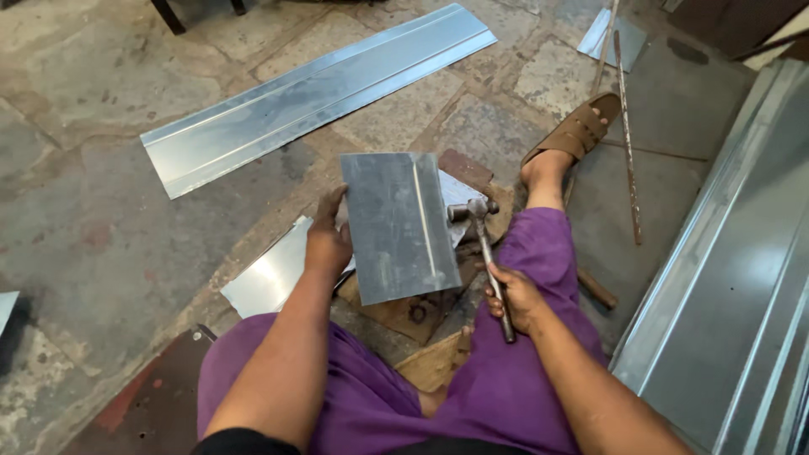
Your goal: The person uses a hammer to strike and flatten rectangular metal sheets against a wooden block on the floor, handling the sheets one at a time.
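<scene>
Between my knees, my fingers grip sheet and hammer.
Left hand fingers curl around the left edge of the small metal sheet, lying on a wooden block; right hand wraps the hammer handle, head touching the sheet's right edge. A long folded panel lies well apart on the stone floor.

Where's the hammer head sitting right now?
In the head view, the hammer head sits at the right edge of the small metal sheet, with the right hand gripping its handle.
</scene>
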